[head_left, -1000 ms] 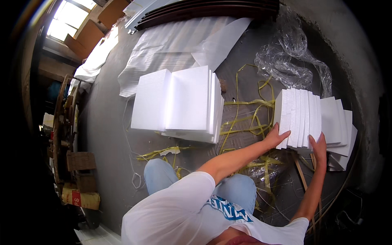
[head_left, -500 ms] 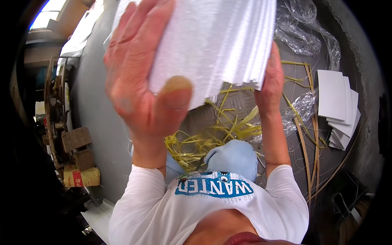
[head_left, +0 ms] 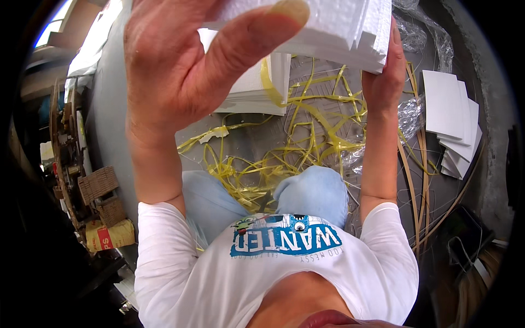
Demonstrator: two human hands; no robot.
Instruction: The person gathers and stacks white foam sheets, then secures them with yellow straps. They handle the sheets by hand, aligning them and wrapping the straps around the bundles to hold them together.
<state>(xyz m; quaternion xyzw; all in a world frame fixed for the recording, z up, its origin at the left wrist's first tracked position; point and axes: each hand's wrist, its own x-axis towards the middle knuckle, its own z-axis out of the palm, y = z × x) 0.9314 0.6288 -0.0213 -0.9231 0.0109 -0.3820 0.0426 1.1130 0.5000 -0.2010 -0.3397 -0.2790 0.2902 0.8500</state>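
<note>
Up at the top edge, both my hands hold a stack of white foam-like sheets [head_left: 333, 27] between them. My left hand [head_left: 169, 71] grips its left side, thumb stretched across the near face; the fingertips run out of view. Pressed against the stack's right end is my right hand [head_left: 385, 76], its fingers partly hidden behind it. Below the held stack, a second white stack [head_left: 249, 90] rests on the floor, partly covered by my left hand. A yellow plastic strap [head_left: 268, 82] lies over that lower stack's right side.
Tangled yellow strapping [head_left: 306, 136] spreads over the floor before my knees. On the right are fanned white sheets [head_left: 443, 104], clear plastic wrap [head_left: 410, 117] and long tan strips [head_left: 421, 191]. A yellow sack [head_left: 112, 235] and brown blocks [head_left: 98, 185] stand at left.
Both hands have carried the held stack upward in view, farther from my body, and tipped it so its near edges show. The strapped stack on the floor has come into sight.
</note>
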